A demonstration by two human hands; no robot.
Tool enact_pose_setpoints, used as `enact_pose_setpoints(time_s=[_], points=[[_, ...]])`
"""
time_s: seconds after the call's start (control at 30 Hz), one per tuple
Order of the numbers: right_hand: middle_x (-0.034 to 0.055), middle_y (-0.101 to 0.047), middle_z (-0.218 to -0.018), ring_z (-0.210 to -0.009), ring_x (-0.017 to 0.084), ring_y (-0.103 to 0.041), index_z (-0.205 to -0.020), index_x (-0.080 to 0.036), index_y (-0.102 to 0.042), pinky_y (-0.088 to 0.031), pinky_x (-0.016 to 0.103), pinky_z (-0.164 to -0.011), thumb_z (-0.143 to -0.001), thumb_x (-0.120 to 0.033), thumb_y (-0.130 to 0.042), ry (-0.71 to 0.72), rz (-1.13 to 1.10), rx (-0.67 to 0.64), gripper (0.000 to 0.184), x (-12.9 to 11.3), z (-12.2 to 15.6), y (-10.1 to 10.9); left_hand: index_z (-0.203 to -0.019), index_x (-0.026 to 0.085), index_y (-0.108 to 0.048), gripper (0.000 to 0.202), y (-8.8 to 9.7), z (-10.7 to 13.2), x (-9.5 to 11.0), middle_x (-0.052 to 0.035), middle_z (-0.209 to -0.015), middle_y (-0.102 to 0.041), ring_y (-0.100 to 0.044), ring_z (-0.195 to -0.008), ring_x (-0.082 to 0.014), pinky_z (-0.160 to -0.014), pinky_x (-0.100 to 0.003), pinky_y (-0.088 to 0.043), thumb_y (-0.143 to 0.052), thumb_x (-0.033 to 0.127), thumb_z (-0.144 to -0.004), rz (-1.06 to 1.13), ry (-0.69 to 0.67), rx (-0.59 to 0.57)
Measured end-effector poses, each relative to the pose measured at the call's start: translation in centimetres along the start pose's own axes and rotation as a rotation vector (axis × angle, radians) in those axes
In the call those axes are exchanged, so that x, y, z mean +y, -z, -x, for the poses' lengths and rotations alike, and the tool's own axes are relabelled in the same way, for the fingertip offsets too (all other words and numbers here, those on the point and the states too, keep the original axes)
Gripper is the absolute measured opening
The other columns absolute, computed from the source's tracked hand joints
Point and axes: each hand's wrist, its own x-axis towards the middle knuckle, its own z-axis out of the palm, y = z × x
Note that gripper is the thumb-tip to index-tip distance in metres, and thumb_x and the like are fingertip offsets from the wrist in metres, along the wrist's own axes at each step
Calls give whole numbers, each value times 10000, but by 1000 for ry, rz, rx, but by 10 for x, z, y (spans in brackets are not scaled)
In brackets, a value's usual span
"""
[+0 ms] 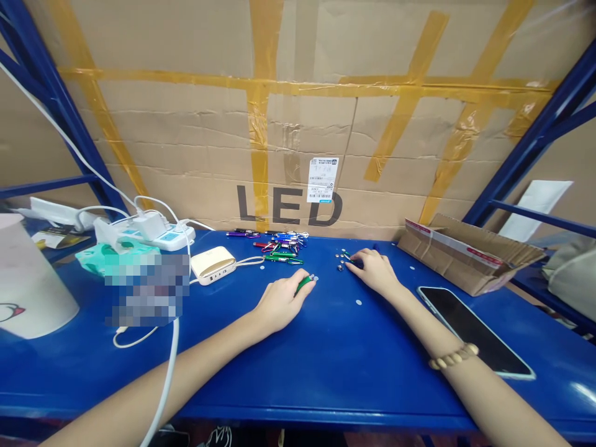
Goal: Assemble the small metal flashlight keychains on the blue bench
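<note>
Fingers (298, 293) of the left hand (280, 304) clenched around a green mini flashlight tube (305, 283), its silver end showing past the fingertips. Fingertips (358, 258) of the right hand (376, 272) pressed down on a small green piece (347, 257) beside a cluster of silver button cells (342, 259), any actual grasp impossible to tell. More loose discs (358, 302) scattered across the blue steel workbench (326, 379). Along the far edge, a pile of keychain flashlights (279, 245) with coloured carabiners, apparently complete, though the finish on each too small to confirm. Left undone, by the look of it: the tube in hand and the loose cells, all apart from the pile. Farther out, a gold-and-white power bank (213, 264), a white power strip (156, 236), a black smartphone (475, 332) beside the right forearm.
</note>
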Motion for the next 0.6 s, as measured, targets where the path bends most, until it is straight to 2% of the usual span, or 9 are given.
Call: enact_pose_setpoints(time_s=[0.13, 0.23, 0.3, 0.4, 0.5, 0.6], points=[[88, -640, -939, -955, 267, -560, -740, -183, -649, -406, 399, -798, -809, -325, -515, -24, 6, 16, 207, -4, 0, 6, -863, 221, -416, 263, 0, 1, 0, 47, -594, -555, -527, -531, -149, -574, -260, -354, -241, 409, -915, 91, 50, 13], [71, -663, -866, -849, 237, -607, -766, -184, -641, -440, 347, -723, -814, -334, -511, -35, -25, 33, 204, -7, 2, 13, -812, 215, -367, 271, 0, 0, 0, 55, -586, -528, -495, -519, -128, -576, -252, -352, -247, 438, -910, 226, 73, 85], [50, -675, -786, -727, 199, -629, -807, -187, -635, -461, 304, -648, -825, -377, -492, -10, -148, 61, 238, -14, 7, 21, -792, 213, -337, 274, -1, -1, 0, 62, -580, -503, -468, -510, -112, -566, -241, -349, -295, 464, -895, 327, 72, 136], [29, -685, -758, -639, 157, -622, -772, -189, -641, -480, 271, -619, -805, -418, -523, 188, -483, 108, 260, -35, 18, 32, -791, 210, -309, 277, -4, -3, 0, 67, -608, -484, -402, -460, -76, -534, -222, -345, -339, 470, -883, 502, 60, 156], [27, -684, -750, -660, 152, -615, -746, -196, -662, -489, 269, -624, -788, -390, -560, 427, -629, 46, 223, -61, 30, 37, -810, 211, -292, 262, -6, -4, -1, 66, -667, -473, -343, -417, -46, -484, -205, -325, -341, 457, -886, 649, 62, 132], [36, -689, -772, -702, 161, -622, -758, -208, -677, -500, 289, -660, -800, -367, -553, 523, -691, 18, 206, -76, 38, 37, -811, 214, -296, 230, -9, -5, -4, 76, -638, -411, -331, -441, -50, -453, -186, -288, -364, 421, -888, 679, 48, 141]])
